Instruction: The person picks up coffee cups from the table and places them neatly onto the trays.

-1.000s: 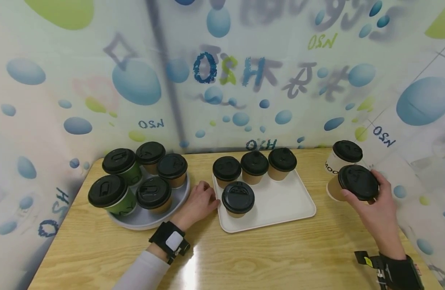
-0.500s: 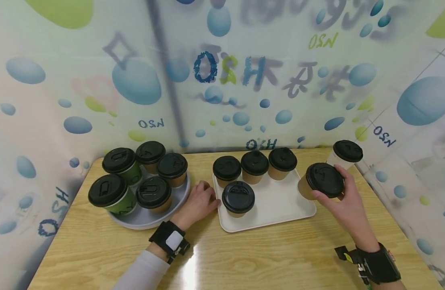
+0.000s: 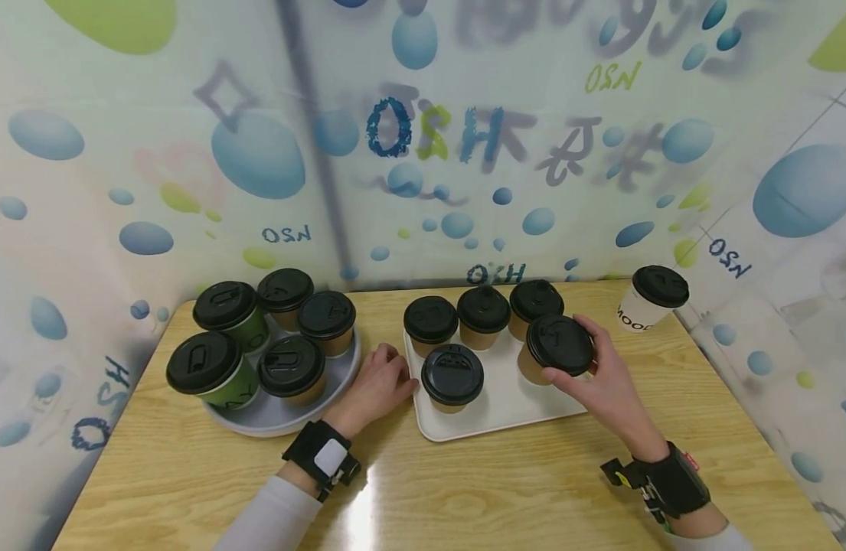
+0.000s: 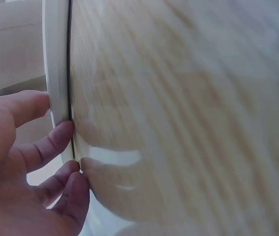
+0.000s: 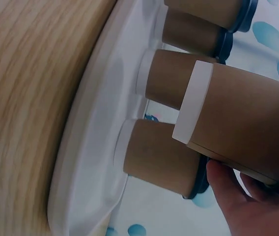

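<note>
My right hand point(image 3: 602, 383) grips a brown paper coffee cup point(image 5: 247, 118) with a black lid and white base band. The cup is raised over the right part of the white rectangular tray point(image 3: 512, 398), its base clear of the tray floor in the right wrist view. Three similar lidded cups line the tray's back edge; another lidded cup point(image 3: 452, 379) stands front left on it. My left hand point(image 3: 374, 390) rests on the table by the tray's left side, fingers loosely bent, fingertips right at the tray rim point(image 4: 57, 64).
A round grey tray point(image 3: 257, 423) at left holds several lidded cups, including green cups point(image 3: 238, 386) and brown ones. A white lidded cup point(image 3: 643, 306) stands at the table's back right. A patterned curtain point(image 3: 423, 207) rises behind the wooden table point(image 3: 491, 497).
My right hand has carried the brown cup leftward, from beside the white cup at right to over the white tray. My left hand has stayed in place.
</note>
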Tool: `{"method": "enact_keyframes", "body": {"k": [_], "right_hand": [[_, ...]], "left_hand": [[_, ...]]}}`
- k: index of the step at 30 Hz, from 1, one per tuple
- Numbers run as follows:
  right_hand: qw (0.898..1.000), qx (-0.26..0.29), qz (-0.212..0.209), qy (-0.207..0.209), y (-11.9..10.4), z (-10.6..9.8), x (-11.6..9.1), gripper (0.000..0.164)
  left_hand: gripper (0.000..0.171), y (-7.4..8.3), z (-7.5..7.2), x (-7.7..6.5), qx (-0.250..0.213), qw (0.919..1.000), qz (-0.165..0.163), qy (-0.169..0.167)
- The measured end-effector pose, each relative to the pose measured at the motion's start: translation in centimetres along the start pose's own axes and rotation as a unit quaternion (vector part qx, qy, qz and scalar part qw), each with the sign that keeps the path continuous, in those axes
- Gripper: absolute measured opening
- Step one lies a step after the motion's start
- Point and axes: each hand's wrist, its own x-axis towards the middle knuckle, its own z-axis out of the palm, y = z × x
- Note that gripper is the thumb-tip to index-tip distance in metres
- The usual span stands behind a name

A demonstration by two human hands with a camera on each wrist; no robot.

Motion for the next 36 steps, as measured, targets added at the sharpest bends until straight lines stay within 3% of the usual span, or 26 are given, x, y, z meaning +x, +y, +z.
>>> {"method": "enact_keyframes", "body": {"k": [10, 18, 36], "right_hand": [[0.998, -0.007, 0.003, -0.06, 0.6, 2.4, 0.8, 0.093], [0.995, -0.053, -0.009, -0.084, 1.0, 3.6, 1.4, 0.095], [0.993, -0.063, -0.036, -0.096, 1.3, 4.5, 1.5, 0.101]], "left_hand": [[0.018, 0.0, -0.1, 0.0, -0.001, 1.0, -0.001, -0.004], [0.018, 0.0, 0.0, 0.1, -0.008, 0.9999, -0.006, -0.003], [0.017, 0.2, -0.1, 0.0, -0.007, 0.9997, -0.019, -0.012]]}}
